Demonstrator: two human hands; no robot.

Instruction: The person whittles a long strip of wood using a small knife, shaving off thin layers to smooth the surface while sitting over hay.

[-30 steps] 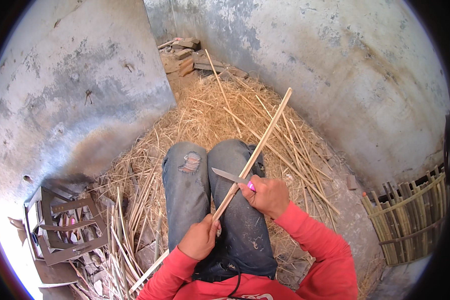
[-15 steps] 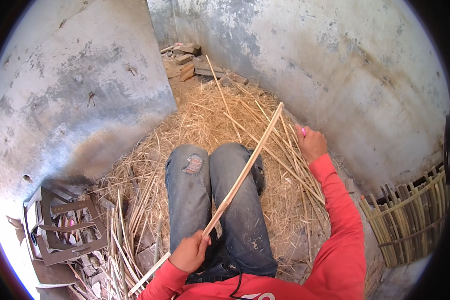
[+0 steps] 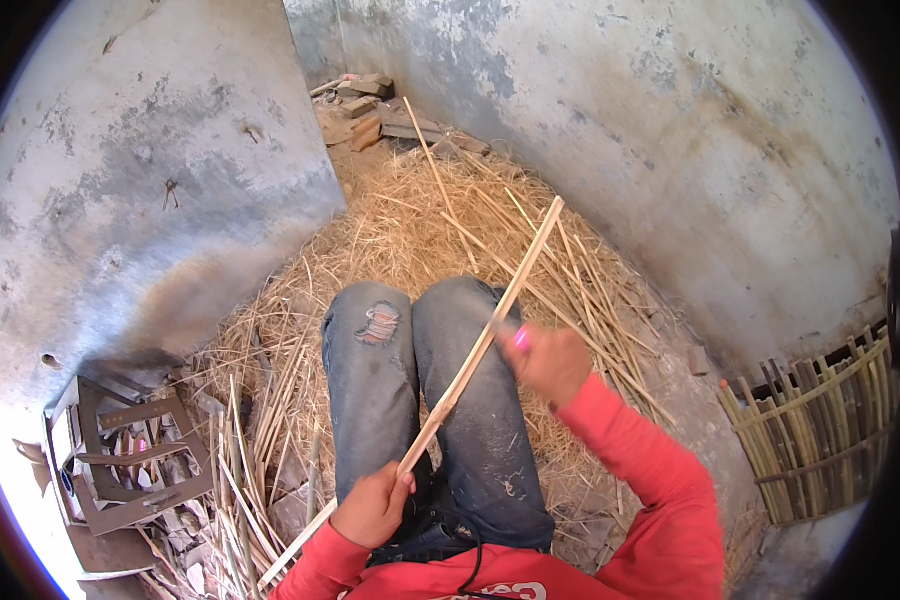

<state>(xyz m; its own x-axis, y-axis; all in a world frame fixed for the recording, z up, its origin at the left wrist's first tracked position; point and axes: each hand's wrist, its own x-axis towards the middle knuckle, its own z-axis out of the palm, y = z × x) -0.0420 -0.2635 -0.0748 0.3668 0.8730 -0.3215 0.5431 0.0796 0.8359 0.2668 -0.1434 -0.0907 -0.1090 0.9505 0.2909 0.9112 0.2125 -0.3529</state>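
Observation:
A long pale bamboo strip [image 3: 459, 384] slants over my jeans-covered thighs, its far end raised beyond my knees. My left hand [image 3: 372, 507] is closed round its lower part, and the tail of the strip runs on past my left sleeve. In my closed right hand [image 3: 555, 365] is a knife with a pink handle [image 3: 521, 341]. Its blade is smeared by motion and lies at the strip, about halfway along; whether it touches cannot be made out. Thin shavings [image 3: 400, 232] are heaped on the floor around my legs.
Cut bamboo strips [image 3: 595, 318] lie right of my knees, and more strips [image 3: 238, 490] at my left. A broken dark frame [image 3: 148, 505] stands at the far left. A bamboo slat panel [image 3: 820, 440] leans at the right. Worn walls [image 3: 660, 130] enclose the corner; bricks [image 3: 365, 90] lie there.
My right hand has swung left and nearer to me with the knife, from out past the strip's far end to its middle. My left hand and the strip have hardly moved.

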